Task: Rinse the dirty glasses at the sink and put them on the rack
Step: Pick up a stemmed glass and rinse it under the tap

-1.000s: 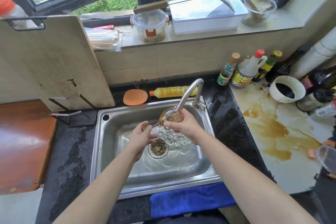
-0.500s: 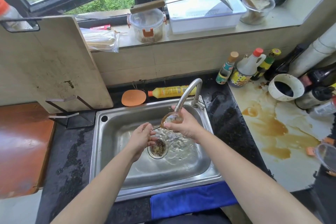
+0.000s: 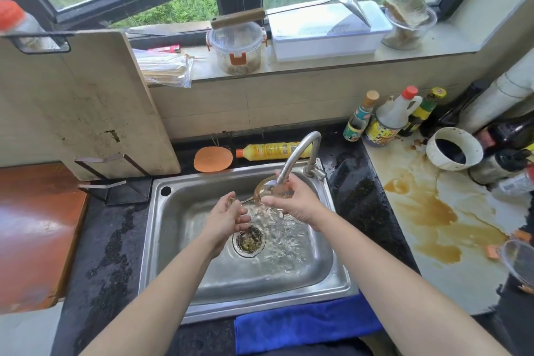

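Observation:
A stemmed glass (image 3: 267, 191) lies tilted on its side under the tap spout (image 3: 291, 165), brownish water inside it. My right hand (image 3: 294, 201) grips its bowl from the right. My left hand (image 3: 228, 215) holds the stem and foot at the left; the foot is mostly hidden by my fingers. Water runs down into the steel sink (image 3: 185, 277) over the drain strainer (image 3: 249, 240). A black wire rack (image 3: 115, 182) stands left of the sink with a cutting board (image 3: 83, 113) leaning in it. Another glass (image 3: 518, 264) shows at the right edge.
Sauce bottles (image 3: 387, 120) and a stained white cup (image 3: 453, 149) crowd the right counter, which carries a brown spill (image 3: 427, 211). A yellow bottle (image 3: 271, 150) and orange pad (image 3: 213, 159) lie behind the sink. A blue cloth (image 3: 306, 324) hangs at the front edge.
Both hands and the glass stay under the tap; the glass has tipped a little, and water keeps spilling from it into the sink.

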`<state>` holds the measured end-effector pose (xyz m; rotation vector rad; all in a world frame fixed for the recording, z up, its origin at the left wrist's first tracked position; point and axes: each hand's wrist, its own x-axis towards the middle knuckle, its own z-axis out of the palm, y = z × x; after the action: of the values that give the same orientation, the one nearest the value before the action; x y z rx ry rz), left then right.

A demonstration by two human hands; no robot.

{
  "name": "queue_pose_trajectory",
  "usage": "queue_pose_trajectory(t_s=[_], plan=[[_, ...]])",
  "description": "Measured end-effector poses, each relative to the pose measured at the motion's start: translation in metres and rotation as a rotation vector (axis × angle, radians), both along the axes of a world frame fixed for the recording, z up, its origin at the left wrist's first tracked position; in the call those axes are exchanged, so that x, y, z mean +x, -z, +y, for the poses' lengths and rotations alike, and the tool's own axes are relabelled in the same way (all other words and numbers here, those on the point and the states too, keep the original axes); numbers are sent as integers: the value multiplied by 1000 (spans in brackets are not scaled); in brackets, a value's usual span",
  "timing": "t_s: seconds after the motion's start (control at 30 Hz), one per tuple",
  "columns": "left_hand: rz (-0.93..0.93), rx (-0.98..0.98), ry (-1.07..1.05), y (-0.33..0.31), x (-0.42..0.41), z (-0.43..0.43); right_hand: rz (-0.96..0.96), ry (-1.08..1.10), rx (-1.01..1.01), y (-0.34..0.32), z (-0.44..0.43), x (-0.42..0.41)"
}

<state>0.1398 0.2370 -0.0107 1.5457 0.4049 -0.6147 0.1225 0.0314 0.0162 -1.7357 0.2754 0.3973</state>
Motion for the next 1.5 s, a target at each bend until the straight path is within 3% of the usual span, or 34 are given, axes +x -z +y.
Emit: queue_pose_trajectory(t_s=[0.23,1.0,1.17,1.5], plan=[[13,44,-40,-1,-7,-2,50,-66,-103,1,2,4],[20,-18,-130,-3,-10,-5,76,-24,-30,-8,4,3],[-18,13,-105,-6,-11,-6,44,-77,-98,0,-2,-3],[-82,40,-100,-10,-13,-10,120,-20,-32,-4,1,-3]])
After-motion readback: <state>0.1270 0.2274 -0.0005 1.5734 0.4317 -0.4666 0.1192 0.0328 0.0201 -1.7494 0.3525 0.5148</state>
